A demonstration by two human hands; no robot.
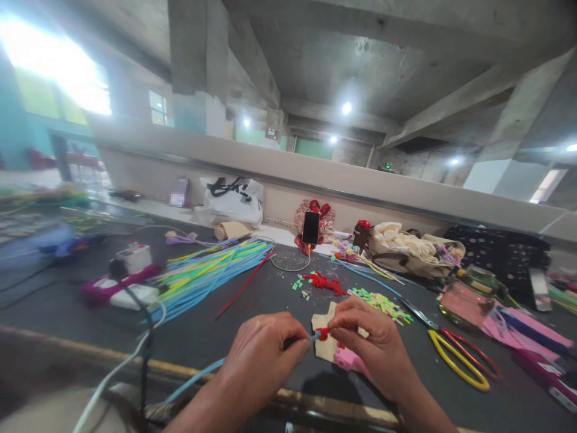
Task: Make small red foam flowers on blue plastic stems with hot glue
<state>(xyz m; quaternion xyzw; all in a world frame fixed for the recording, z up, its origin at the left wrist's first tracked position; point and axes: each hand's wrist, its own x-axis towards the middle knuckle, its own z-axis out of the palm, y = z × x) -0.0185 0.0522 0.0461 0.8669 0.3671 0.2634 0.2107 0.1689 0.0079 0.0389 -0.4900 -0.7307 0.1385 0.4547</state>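
Observation:
My left hand (pixel 270 349) pinches a light blue pipe cleaner (pixel 198 380) close to its tip. Its tail passes behind the hand and hangs over the table's front edge. At that tip sits a small red fuzzy piece (pixel 323 334), pinched between the thumb and fingers of my right hand (pixel 367 337). Beneath both hands lies a beige piece of card (pixel 322 349). A pink tool (pixel 347 359), perhaps a glue gun, rests partly on it, mostly hidden by my right hand. Beyond are red cut pieces (pixel 322 281) and a pile of yellow-green cut pieces (pixel 381 304).
Blue, yellow and green pipe cleaners (pixel 211 276) lie in a bundle at left, near a power strip (pixel 135 294) with cables. Scissors (pixel 455 355) with red and yellow handles lie at right, beside a glass jar (pixel 473 294). A phone (pixel 311 227) leans at the back.

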